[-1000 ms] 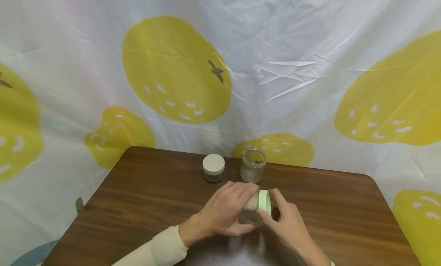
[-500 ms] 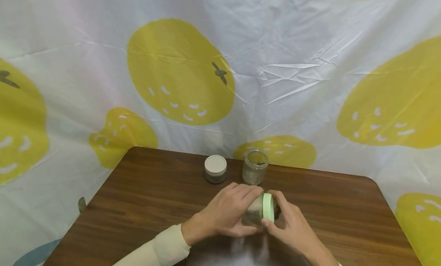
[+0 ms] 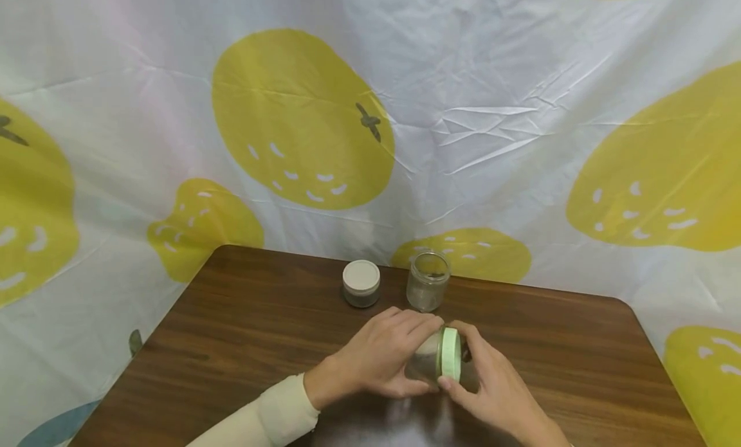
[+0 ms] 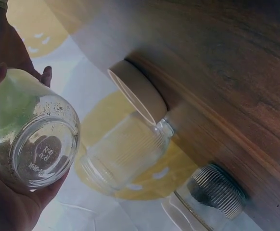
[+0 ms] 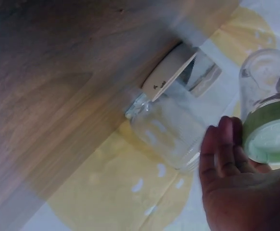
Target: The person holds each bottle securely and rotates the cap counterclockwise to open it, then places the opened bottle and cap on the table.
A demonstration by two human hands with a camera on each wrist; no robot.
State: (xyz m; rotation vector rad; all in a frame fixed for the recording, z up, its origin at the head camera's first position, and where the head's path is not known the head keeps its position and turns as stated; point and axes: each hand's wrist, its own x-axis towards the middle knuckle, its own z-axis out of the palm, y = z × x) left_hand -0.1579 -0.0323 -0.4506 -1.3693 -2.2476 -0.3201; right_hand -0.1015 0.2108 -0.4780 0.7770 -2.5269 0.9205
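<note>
My left hand grips a clear glass jar that lies tipped on its side, its embossed base showing in the left wrist view. A pale green lid covers the jar's mouth, which points right. My right hand holds this lid by its edge, thumb at the bottom and fingers at the top. Just beyond the hands an open glass jar stands upright. Beside it, a beige lid stands on its edge in both wrist views; the hands hide it in the head view.
A small jar with a white lid stands left of the open jar. Both are near the back edge of the brown wooden table. Behind hangs a white cloth printed with large yellow fruit.
Both hands and the held jar have shifted slightly right and down in the head view. The green lid shows more of its side rim now. The standing jars have stayed put.
</note>
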